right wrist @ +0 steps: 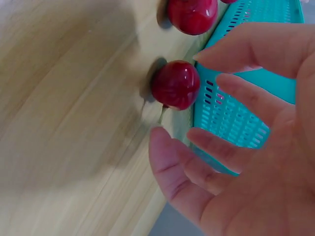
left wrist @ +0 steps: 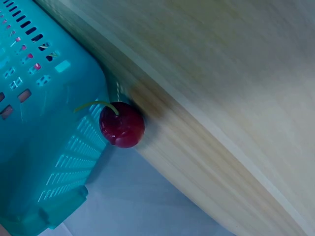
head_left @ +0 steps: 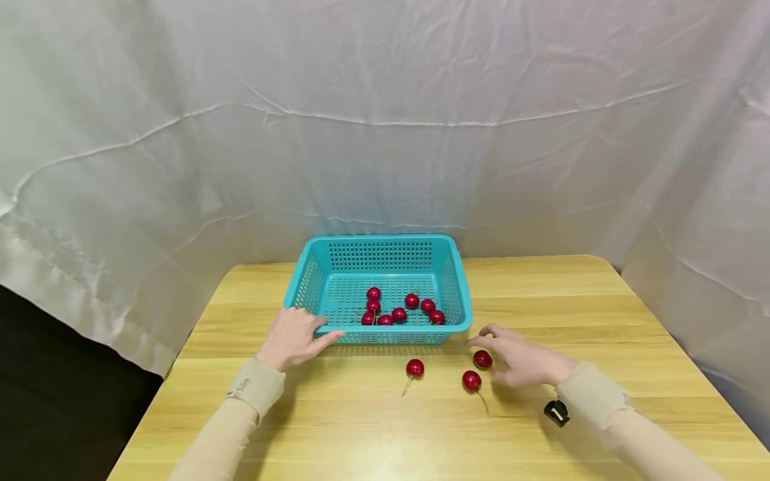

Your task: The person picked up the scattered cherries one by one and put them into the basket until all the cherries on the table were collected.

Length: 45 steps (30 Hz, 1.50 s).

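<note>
My left hand (head_left: 295, 337) grips the near left corner of a turquoise plastic basket (head_left: 307, 267), its thumb along the front rim. Skin shows through the basket wall (left wrist: 74, 162) in the left wrist view, where a stemmed cherry (left wrist: 122, 125) sits close outside. Several dark red cherries (head_left: 400, 314) lie in the basket's front part. Right of the basket, my right hand (head_left: 520, 357) reaches over a cherry (head_left: 482, 359) on the table. Its fingers are spread, apart from the cherry (right wrist: 175, 85) in the right wrist view. Another cherry (head_left: 472, 381) with a stem lies just nearer.
A further stemmed cherry (head_left: 415, 368) lies before the basket on the wooden table (head_left: 361, 427). Pale cloth (head_left: 385, 167) hangs behind and beside the table. A black buckle-like piece (head_left: 557, 413) hangs at the right wrist.
</note>
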Each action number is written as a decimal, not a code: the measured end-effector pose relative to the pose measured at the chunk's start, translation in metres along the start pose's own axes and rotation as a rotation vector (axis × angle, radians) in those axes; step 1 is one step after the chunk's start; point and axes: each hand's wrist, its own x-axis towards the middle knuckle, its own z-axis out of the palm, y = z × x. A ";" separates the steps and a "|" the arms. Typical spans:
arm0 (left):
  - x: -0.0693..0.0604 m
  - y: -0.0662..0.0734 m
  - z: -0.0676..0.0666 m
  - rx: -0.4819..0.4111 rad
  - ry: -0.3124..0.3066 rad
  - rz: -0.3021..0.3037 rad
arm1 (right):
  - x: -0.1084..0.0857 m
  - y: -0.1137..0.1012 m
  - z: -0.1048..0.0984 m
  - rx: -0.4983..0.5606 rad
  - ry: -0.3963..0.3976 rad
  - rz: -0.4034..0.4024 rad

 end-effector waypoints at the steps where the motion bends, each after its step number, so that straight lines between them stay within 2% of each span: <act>1: 0.000 0.000 0.000 0.001 0.000 -0.002 | 0.001 0.000 0.001 -0.009 -0.009 0.001; 5: 0.002 0.000 -0.001 -0.010 0.006 -0.001 | 0.003 -0.001 0.003 -0.010 -0.038 0.031; 14: 0.000 0.000 -0.002 -0.017 0.010 -0.002 | 0.000 0.000 0.011 -0.024 -0.053 0.083; 25: 0.001 0.001 -0.004 -0.018 -0.007 -0.010 | -0.001 0.000 0.017 -0.018 -0.005 0.094; 34: 0.001 0.002 -0.005 -0.012 -0.023 -0.016 | 0.001 0.003 0.022 -0.066 0.022 0.056; 45: 0.000 0.002 -0.006 -0.017 -0.019 -0.018 | 0.000 0.005 0.017 -0.005 0.043 0.114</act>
